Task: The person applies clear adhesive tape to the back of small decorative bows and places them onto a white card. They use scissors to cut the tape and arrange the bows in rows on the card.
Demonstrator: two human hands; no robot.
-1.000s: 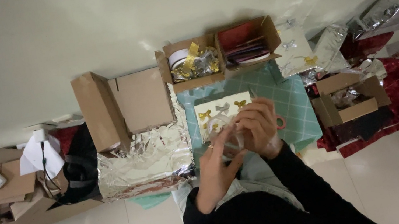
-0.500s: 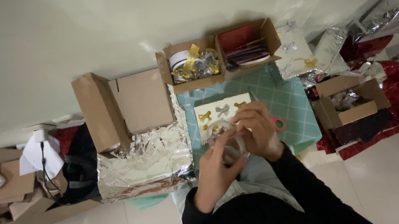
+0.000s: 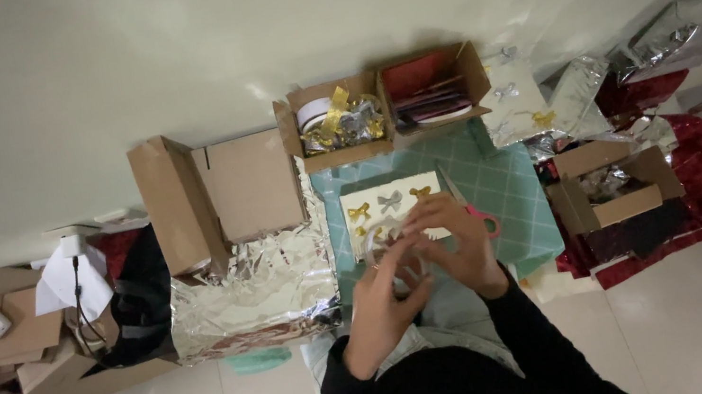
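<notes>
Biggest thing in view is the pale floor (image 3: pixel 340 26), filling the whole upper half of the frame. Below it, left of centre, a crumpled sheet of silver foil wrap (image 3: pixel 248 292) spreads out, with an open brown cardboard box (image 3: pixel 220 191) lying flat along its upper edge. At the far left sits a heap of flattened cardboard (image 3: pixel 2 345). Over on the right, red shiny wrap (image 3: pixel 672 217) lies under a small open carton (image 3: pixel 609 185).

Centre frame now: a teal cutting mat (image 3: pixel 502 180) with a pale grid, and on it a cream card (image 3: pixel 396 203) carrying small bows in gold and silver. Just above the mat, two open boxes stand side by side, the ribbon box (image 3: pixel 337 118) stuffed with gold and silver trim, the red-lined box (image 3: pixel 433 86) to its right.

And the hands, low in the centre, right over the card's lower edge, covering part of it. The left hand (image 3: pixel 384 302) comes up from below, fingers loosely spread and curled inward. The right hand (image 3: pixel 455 241) sits just above and right of it, fingers bent, tips meeting the left's. Something small is between them, too hidden to tell what. A pink scissor handle (image 3: pixel 482 222) peeks out just beside the right hand, touching the mat
</notes>
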